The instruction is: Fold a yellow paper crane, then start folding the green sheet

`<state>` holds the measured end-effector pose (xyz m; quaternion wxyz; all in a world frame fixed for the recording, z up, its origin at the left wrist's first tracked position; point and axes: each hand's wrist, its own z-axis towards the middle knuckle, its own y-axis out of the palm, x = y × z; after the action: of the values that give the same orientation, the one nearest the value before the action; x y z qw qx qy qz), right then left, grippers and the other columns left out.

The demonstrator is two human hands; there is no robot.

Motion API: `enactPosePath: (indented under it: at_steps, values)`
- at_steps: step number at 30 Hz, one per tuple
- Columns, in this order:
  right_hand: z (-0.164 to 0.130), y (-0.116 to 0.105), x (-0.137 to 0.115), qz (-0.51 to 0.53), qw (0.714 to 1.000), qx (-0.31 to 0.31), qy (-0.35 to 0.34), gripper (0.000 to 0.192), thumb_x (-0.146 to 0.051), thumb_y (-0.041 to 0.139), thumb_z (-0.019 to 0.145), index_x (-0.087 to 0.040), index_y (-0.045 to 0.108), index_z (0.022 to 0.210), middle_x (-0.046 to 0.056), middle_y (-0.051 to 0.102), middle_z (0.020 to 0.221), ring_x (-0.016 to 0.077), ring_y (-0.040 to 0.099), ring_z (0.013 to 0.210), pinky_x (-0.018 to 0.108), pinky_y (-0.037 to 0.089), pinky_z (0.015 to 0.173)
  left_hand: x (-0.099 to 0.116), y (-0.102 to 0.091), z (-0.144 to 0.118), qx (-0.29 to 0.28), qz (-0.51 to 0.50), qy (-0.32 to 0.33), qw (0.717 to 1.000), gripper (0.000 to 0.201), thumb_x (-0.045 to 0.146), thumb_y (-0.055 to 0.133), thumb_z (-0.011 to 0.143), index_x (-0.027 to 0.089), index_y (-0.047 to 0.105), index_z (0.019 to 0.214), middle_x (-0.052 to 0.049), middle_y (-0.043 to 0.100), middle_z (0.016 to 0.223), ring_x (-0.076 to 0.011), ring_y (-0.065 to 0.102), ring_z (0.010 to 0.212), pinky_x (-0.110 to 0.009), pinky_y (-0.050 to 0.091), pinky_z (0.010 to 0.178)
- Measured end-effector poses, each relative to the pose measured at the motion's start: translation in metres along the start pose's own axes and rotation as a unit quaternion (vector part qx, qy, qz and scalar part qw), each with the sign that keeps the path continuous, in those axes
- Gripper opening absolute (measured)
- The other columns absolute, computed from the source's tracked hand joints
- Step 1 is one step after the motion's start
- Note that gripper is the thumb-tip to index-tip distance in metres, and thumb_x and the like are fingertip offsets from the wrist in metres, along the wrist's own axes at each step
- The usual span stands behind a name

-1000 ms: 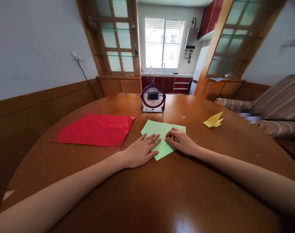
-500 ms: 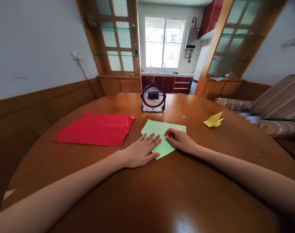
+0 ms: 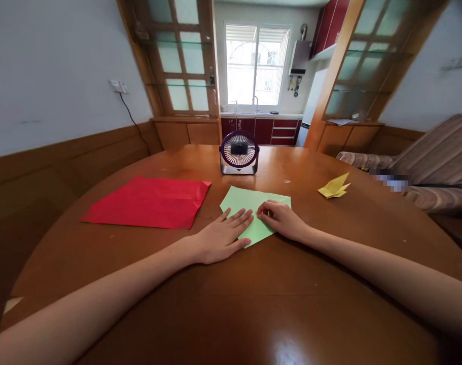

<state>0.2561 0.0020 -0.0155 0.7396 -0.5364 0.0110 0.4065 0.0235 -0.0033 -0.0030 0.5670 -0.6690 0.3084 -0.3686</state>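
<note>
A light green sheet of paper (image 3: 259,230) with folded edges lies on the table in front of me. My left hand (image 3: 225,233) rests flat across its left part, fingers spread and pressing on the paper. Over the right part is my right hand (image 3: 280,217), its fingers curled and the thumb and index finger pinched together at the paper's surface. The pinched spot itself is mostly covered by the fingers. A larger creased red sheet of paper (image 3: 150,203) lies to the left, and a folded yellow paper figure (image 3: 334,187) sits to the right.
A small purple fan (image 3: 239,152) stands just beyond the green paper on the brown wooden table (image 3: 234,314). A striped sofa (image 3: 439,162) is at the far right. Behind the table are a glass-shelved cabinet (image 3: 185,132) and a kitchen window (image 3: 257,66).
Both hands and the green paper stay nearly in place. The whole view has shifted very slightly.
</note>
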Motion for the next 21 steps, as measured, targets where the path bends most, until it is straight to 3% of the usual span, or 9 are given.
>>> enactPosePath:
  at_steps: [4, 21]
  values:
    - [-0.0009, -0.0002, 0.0004, 0.002, 1.0, -0.001, -0.004, 0.01, -0.017, 0.053, 0.089, -0.016, 0.063, 0.086, 0.003, 0.058, 0.077, 0.0135, 0.052, 0.07, 0.025, 0.041, 0.065, -0.0027, -0.0016, 0.0006, -0.012, -0.014, 0.026, 0.999, 0.061, 0.051, 0.011, 0.101, 0.02, 0.005, 0.153, -0.003, 0.001, 0.159, -0.0158, -0.001, 0.147, -0.038, -0.003, 0.12]
    - [-0.0007, 0.0, -0.0001, -0.009, 1.0, 0.002, -0.002, 0.012, -0.015, 0.052, 0.089, -0.016, 0.063, 0.086, 0.005, 0.061, 0.081, 0.0145, 0.054, 0.074, 0.025, 0.041, 0.066, -0.002, 0.0011, -0.0002, 0.014, 0.018, 0.029, 0.999, 0.067, 0.056, 0.017, 0.099, 0.016, 0.01, 0.153, -0.006, 0.007, 0.158, -0.0193, 0.005, 0.147, -0.04, 0.002, 0.12]
